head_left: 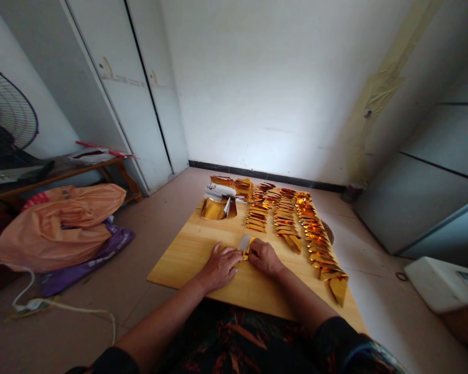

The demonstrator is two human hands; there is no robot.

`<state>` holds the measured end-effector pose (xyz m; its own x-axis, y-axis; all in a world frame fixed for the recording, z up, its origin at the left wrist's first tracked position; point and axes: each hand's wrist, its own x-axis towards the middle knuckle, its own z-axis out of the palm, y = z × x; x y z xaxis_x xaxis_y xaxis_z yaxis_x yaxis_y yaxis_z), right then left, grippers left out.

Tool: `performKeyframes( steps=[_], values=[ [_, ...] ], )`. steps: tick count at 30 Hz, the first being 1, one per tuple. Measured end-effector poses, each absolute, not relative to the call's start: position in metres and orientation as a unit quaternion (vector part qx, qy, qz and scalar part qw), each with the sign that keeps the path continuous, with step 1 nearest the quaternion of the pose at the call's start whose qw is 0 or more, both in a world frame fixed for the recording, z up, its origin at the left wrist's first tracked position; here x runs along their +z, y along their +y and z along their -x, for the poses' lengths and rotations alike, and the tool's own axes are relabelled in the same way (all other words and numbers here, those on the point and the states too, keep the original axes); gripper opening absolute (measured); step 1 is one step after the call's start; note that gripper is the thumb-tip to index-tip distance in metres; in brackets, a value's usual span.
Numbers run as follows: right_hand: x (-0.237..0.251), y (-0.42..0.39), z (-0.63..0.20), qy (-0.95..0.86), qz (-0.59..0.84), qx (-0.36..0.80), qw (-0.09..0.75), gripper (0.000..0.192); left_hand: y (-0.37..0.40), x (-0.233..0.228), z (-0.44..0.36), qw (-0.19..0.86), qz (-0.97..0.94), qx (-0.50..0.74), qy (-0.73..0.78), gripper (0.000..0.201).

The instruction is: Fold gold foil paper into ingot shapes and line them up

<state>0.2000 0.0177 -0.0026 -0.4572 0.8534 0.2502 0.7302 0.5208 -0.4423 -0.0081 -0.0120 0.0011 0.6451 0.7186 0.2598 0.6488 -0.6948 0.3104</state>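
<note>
My left hand [220, 266] and my right hand [264, 257] press side by side on a small sheet of gold foil paper [245, 244] lying on a wooden board [187, 254]. Its white underside shows beyond my fingers and a gold fold sits between my thumbs. Rows of folded gold pieces [315, 236] stretch across the board's right and far half. A stack of unfolded gold sheets [217, 205] lies at the board's far left corner.
An orange plastic bag [62, 223] over a purple one lies on the floor to the left, with a white cable [62, 306] near it. A fan [8, 122] and a low wooden bench [62, 174] stand far left. White box [440, 285] at right.
</note>
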Motion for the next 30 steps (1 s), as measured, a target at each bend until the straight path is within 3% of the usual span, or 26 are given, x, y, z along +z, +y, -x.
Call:
performKeyframes(
  steps=[10,30],
  values=[
    [-0.0092,0.0154,-0.1990,-0.833,0.485,0.118,0.240,0.010,-0.0118,-0.0010,0.0088,0.056,-0.908,0.181,0.373,0.037],
    [-0.0127,0.0206,-0.2009,-0.787,0.496,0.218,0.294,0.016,-0.0159,0.0040,-0.0004,0.054,-0.897,0.179,0.401,0.021]
  ],
)
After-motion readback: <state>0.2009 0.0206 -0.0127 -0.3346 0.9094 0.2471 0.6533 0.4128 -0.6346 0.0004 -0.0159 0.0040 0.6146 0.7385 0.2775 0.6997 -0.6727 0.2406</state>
